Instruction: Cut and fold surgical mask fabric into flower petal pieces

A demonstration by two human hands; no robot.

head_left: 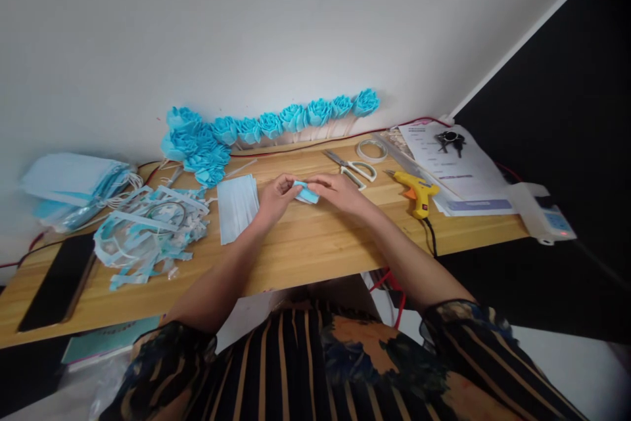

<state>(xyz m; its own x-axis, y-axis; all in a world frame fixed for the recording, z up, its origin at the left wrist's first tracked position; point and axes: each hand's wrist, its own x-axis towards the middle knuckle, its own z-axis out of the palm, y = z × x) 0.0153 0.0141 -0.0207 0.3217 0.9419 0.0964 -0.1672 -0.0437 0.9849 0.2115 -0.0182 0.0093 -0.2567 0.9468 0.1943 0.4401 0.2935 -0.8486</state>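
Observation:
Between my hands, just above the wooden table, is a small folded piece of blue face mask fabric (pixel 307 192). My left hand (pixel 279 198) pinches its left end, with the thumb on top. On the right end, the fingers and thumb of my right hand (pixel 340 192) close in the same way. Flat beside my left wrist lies a stack of light blue mask pieces (pixel 237 208). Beyond my right hand rest scissors (pixel 355 169) with white handles, blades pointing left. A yellow glue gun (pixel 417 192) lies further right on its side.
Blue fabric flowers (pixel 293 117) line the wall, with more clustered at left. Cut mask scraps (pixel 152 227), a pile of masks (pixel 73 181) and a phone (pixel 56 283) occupy the left side. Tape (pixel 372 151), papers (pixel 456 175), keys (pixel 450 140) and a white power strip (pixel 542 214) are at right.

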